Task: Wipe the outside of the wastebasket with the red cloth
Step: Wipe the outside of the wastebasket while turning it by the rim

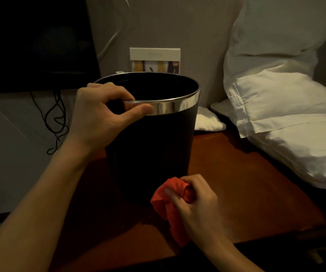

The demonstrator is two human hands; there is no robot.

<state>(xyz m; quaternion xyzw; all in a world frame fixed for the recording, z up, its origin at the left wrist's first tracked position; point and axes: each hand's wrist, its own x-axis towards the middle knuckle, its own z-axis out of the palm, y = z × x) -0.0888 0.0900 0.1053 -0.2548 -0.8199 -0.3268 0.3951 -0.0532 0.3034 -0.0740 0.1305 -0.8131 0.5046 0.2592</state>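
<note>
A black round wastebasket (158,146) with a shiny metal rim band stands upright on a reddish-brown wooden table (236,183). My left hand (99,116) grips the near-left part of the rim, fingers curled inside and thumb pressed on the metal band. My right hand (195,207) holds a bunched red cloth (170,199) low at the basket's near-right base, close to the table top. Whether the cloth touches the basket wall is hard to tell in the dim light.
White pillows (276,99) are piled along the table's right side. A small white bundle (207,120) lies behind the basket. A card with pictures (155,59) leans on the wall. A dark screen (30,40) and black cables (56,118) are at left.
</note>
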